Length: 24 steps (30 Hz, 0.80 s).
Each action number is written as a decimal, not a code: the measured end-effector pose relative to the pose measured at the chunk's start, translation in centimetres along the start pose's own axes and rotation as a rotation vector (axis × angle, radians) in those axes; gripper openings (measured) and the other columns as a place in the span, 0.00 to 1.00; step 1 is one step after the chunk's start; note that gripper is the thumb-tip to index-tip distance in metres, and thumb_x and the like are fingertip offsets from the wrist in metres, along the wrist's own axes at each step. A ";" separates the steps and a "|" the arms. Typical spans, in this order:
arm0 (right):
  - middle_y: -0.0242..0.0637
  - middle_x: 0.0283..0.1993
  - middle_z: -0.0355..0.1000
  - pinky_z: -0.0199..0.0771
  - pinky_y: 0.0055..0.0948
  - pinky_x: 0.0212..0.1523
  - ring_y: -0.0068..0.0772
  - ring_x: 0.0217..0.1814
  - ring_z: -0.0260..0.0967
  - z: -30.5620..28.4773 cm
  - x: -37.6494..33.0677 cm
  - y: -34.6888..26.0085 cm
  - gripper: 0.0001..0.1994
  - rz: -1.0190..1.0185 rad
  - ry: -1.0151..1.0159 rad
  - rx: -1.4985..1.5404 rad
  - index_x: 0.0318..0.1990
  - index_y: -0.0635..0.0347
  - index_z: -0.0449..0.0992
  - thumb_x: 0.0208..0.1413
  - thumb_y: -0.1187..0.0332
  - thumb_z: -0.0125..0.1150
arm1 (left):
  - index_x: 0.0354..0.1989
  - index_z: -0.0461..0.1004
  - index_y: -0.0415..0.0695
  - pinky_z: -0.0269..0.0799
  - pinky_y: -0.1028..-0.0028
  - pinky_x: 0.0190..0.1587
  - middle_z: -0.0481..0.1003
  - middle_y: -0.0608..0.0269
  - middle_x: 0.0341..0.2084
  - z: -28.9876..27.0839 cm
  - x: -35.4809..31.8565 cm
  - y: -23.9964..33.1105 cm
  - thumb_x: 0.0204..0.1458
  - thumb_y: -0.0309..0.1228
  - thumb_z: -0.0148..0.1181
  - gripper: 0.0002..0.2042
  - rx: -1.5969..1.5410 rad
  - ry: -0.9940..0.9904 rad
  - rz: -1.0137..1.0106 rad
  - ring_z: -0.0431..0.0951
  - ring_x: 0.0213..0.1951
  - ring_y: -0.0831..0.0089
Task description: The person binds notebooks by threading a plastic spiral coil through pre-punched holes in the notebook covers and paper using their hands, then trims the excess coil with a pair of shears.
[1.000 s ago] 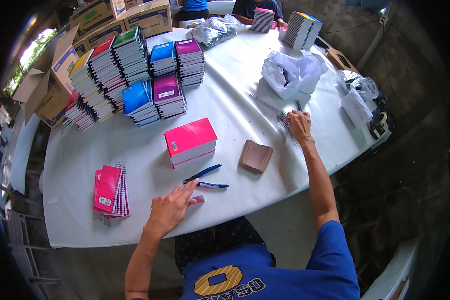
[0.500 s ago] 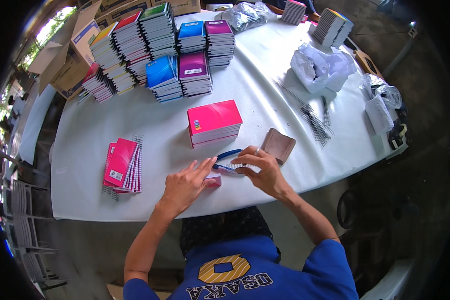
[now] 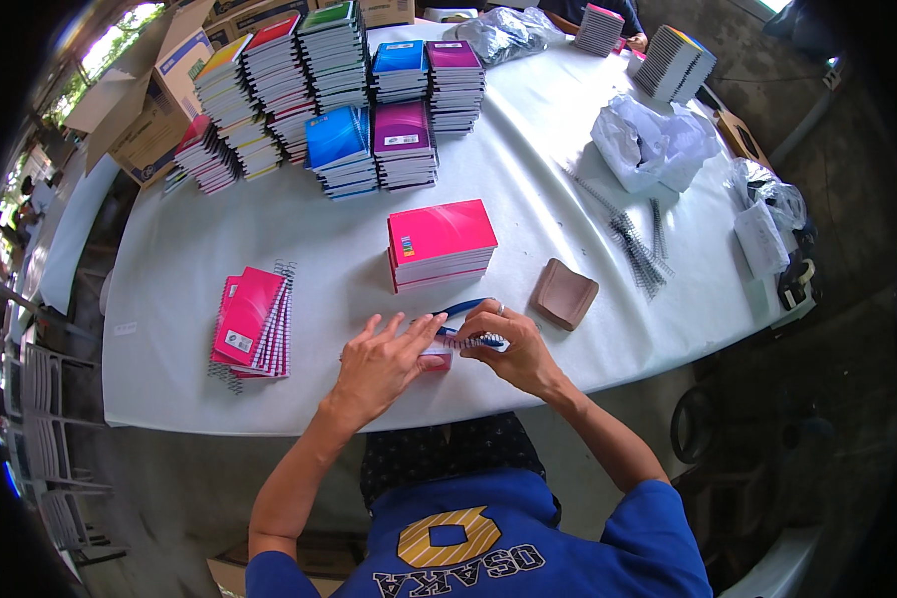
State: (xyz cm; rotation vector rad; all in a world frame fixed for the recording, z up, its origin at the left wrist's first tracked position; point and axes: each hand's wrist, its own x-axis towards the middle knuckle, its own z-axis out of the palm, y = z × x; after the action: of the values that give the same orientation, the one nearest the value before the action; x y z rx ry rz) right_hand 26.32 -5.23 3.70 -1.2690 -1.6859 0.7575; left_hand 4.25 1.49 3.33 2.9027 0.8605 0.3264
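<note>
My left hand (image 3: 374,371) lies with fingers stretched out over a small pink notebook (image 3: 436,362), its thumb on the cover's edge. Most of that notebook is hidden beneath the hand. Along its far right edge, my right hand (image 3: 513,349) is closed, thumb and fingers pinching a spiral binding coil (image 3: 468,343). Blue-handled pliers (image 3: 458,308) lie just beyond, partly covered by my right fingers. A stack of pink-covered notebooks (image 3: 443,244) stands farther away. To the left, several pink notebooks (image 3: 252,324) with coils lie fanned in a pile.
Tall stacks of coloured spiral notebooks (image 3: 339,140) and a cardboard box (image 3: 149,135) fill the far left. A brown dish-like block (image 3: 564,295) sits right of my hands. Beyond are loose coils (image 3: 636,249) and a white plastic bag (image 3: 653,145). Another person's hand (image 3: 637,42) is at the far edge.
The view has shifted slightly. My right hand has moved a little toward me and turned, still pinching the coil, and covers more of the pliers. My left hand stays on the notebook.
</note>
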 end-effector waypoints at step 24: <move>0.45 0.40 0.72 0.74 0.45 0.42 0.52 0.44 0.72 -1.0 -0.6 -2.0 0.09 -0.049 -0.315 -0.413 0.43 0.62 0.71 0.59 0.68 0.59 | 0.61 0.70 0.61 0.80 0.63 0.37 0.77 0.68 0.53 -1.1 1.0 1.8 0.54 0.47 0.61 0.24 -0.077 -0.158 -0.017 0.82 0.43 0.67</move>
State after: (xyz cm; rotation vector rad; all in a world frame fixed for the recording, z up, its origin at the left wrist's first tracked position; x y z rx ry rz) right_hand 26.43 -6.43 5.62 -1.4331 -2.2051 0.6221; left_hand 5.73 0.57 4.82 2.8036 0.8276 0.1235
